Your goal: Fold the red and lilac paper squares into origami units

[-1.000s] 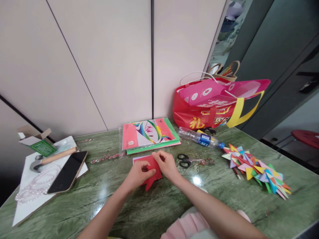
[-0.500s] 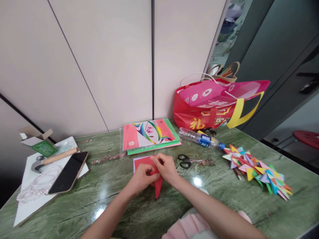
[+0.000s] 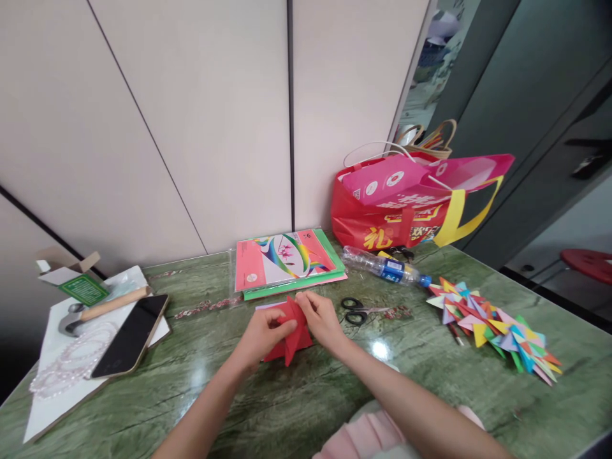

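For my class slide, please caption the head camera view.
Left hand and right hand hold red paper over a green table, near black scissors.

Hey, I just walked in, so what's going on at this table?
A person is handling a folded piece of red paper with both bare hands, just above the green table. The left hand holds it from the left and the right hand pinches its upper right part. The scissors lie to the right of the hands, not in use. Colorful folded pieces lie farther right, and a paper pack lies behind the hands.
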`<control>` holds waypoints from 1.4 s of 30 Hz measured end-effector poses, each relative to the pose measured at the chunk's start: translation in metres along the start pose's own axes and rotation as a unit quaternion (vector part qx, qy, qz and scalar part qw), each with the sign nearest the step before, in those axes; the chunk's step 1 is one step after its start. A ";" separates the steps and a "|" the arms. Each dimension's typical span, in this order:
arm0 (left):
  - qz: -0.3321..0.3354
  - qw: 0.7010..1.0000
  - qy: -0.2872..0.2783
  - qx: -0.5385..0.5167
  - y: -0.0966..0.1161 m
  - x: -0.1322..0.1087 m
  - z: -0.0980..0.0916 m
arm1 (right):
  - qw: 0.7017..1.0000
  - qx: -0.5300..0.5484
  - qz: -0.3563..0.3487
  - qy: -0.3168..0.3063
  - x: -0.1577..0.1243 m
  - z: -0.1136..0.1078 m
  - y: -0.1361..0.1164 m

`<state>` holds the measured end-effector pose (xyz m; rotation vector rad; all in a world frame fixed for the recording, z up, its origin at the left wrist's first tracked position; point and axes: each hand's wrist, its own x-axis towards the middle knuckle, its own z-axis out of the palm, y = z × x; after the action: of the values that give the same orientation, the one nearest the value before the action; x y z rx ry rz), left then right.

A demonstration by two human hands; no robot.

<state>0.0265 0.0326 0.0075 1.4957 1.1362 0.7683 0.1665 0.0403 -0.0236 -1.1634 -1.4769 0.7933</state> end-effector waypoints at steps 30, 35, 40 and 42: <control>-0.095 0.974 0.047 -0.201 0.008 0.002 -0.018 | 0.987 -0.008 -0.133 -0.093 -0.004 -0.002 -0.009; -0.091 0.975 0.063 -0.193 0.006 0.003 -0.018 | 0.969 -0.054 -0.188 -0.148 -0.006 -0.002 -0.009; -0.076 0.972 0.100 -0.199 0.004 0.005 -0.025 | 0.973 -0.055 -0.182 -0.133 -0.005 -0.001 -0.006; -0.069 0.971 0.112 -0.200 0.005 0.006 -0.028 | 0.975 -0.043 -0.179 -0.126 -0.005 -0.001 -0.005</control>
<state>0.0041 0.0480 0.0180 1.0006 1.1554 1.0197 0.1665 0.0340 -0.0206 -0.8423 -1.8824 0.6454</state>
